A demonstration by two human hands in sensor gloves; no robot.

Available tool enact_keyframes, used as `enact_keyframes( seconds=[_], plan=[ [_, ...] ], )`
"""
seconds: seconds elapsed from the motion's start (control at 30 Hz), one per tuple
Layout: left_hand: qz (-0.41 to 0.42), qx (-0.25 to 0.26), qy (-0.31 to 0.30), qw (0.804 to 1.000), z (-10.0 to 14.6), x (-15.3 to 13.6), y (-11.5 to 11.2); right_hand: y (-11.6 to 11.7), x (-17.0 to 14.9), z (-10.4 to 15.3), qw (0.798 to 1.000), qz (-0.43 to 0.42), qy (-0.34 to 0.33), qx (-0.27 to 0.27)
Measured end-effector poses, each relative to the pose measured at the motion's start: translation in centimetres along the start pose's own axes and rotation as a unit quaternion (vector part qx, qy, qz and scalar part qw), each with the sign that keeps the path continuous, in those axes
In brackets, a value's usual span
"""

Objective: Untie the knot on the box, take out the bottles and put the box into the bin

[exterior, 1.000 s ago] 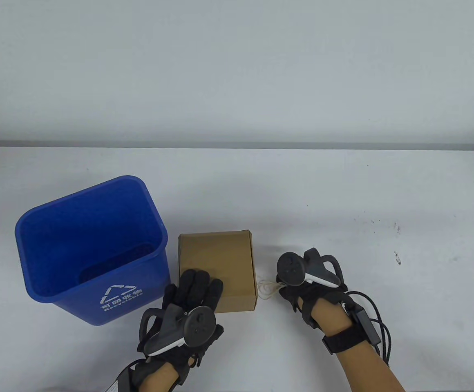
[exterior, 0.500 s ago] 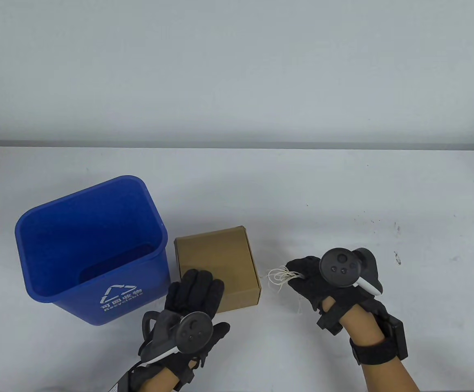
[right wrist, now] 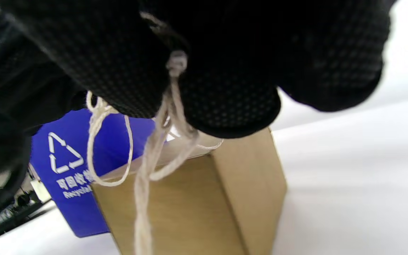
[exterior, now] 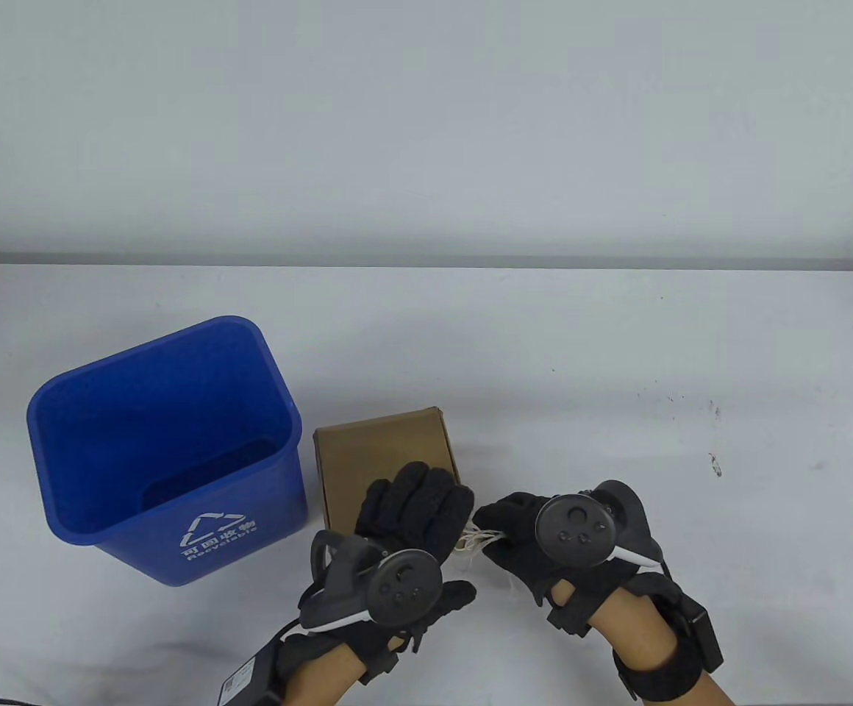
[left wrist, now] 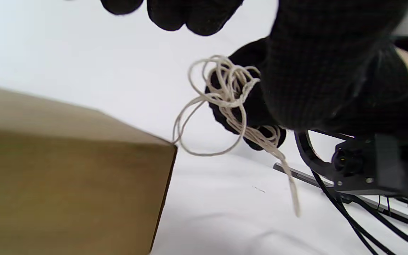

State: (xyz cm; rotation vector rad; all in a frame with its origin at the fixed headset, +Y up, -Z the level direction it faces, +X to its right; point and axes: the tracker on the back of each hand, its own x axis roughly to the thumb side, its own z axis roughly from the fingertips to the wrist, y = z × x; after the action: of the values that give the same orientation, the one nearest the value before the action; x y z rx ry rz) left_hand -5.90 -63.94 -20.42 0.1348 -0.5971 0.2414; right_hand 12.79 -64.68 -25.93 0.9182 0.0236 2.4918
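- Fingers (right wrist: pixel 225 102) of our right hand (exterior: pixel 537 544) are curled, pinching a tangled bundle of off-white string (left wrist: pixel 230 95); loops and a twisted tail hang loose below the grip.
- Left hand (exterior: pixel 415 515) lies over the near right part of the box (exterior: pixel 375 456), fingers extended and relaxed, gripping nothing we can see. Its fingertips sit just beside the string bundle; contact unclear.
- Box: plain brown cardboard, closed, flat on the counter (exterior: pixel 618 353), just right of the bin (exterior: pixel 162 448). No string visible around it.
- One string loop reaches the box's near right corner in the left wrist view.
- Bin: blue, upright, white recycling logo on the near wall.
- Counter is white with a few dark specks at the right; pale grey wall behind.
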Motion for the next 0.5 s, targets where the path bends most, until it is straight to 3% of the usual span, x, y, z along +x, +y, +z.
enact_keyframes(
  seconds=[0.23, 0.5],
  plan=[
    [-0.052, 0.101, -0.033, 0.993, 0.9, 1.0, -1.7, 0.3, -1.6, 0.0, 0.979, -0.190, 0.048, 0.046],
    [-0.085, 0.133, -0.013, 0.987, 1.1, 1.2, -1.8, 2.0, -1.9, -0.1, 0.958, -0.255, 0.104, 0.074]
  ],
)
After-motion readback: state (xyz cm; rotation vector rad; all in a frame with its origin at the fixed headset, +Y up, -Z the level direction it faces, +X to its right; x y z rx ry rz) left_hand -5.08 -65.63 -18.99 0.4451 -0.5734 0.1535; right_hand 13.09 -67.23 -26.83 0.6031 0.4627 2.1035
